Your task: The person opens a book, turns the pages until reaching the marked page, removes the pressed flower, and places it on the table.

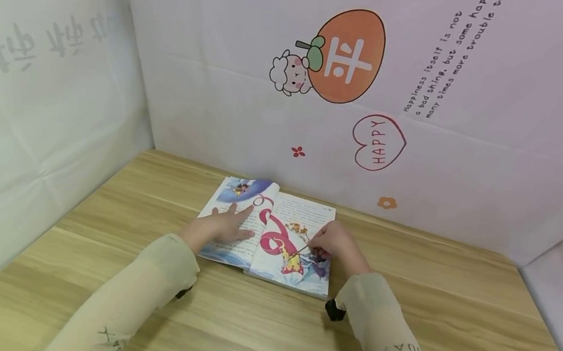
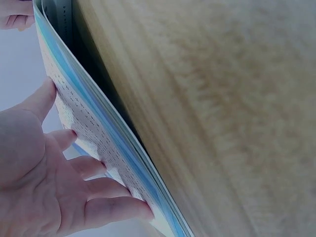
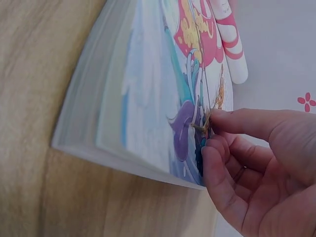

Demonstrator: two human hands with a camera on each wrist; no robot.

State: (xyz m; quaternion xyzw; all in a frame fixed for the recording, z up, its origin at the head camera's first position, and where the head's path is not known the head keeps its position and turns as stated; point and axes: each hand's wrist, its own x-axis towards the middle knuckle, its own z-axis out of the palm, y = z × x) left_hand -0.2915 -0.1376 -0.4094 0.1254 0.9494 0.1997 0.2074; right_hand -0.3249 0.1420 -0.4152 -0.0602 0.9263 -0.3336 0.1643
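Observation:
An open picture book (image 1: 300, 210) lies on the wooden table, with a pink ribbon-like drawing across its right page. My left hand (image 1: 223, 225) rests on the left page, its fingers spread and fairly straight. In the left wrist view, fingertips (image 2: 143, 210) touch the printed text. Over the lower right page, my right hand (image 1: 332, 240) pinches a thin brown cord-like thing (image 1: 300, 252) between thumb and forefinger. It runs down and left across the picture. Close up, a small golden knot-like bit (image 3: 201, 127) shows at the fingertips; I cannot tell its exact kind.
The wooden table (image 1: 244, 331) extends around the book on all sides. A white printed sheet (image 1: 225, 110) rises as a wall close behind the book, and another white sheet (image 1: 40, 116) stands along the left. Black wrist devices (image 1: 334, 310) show below the cuffs.

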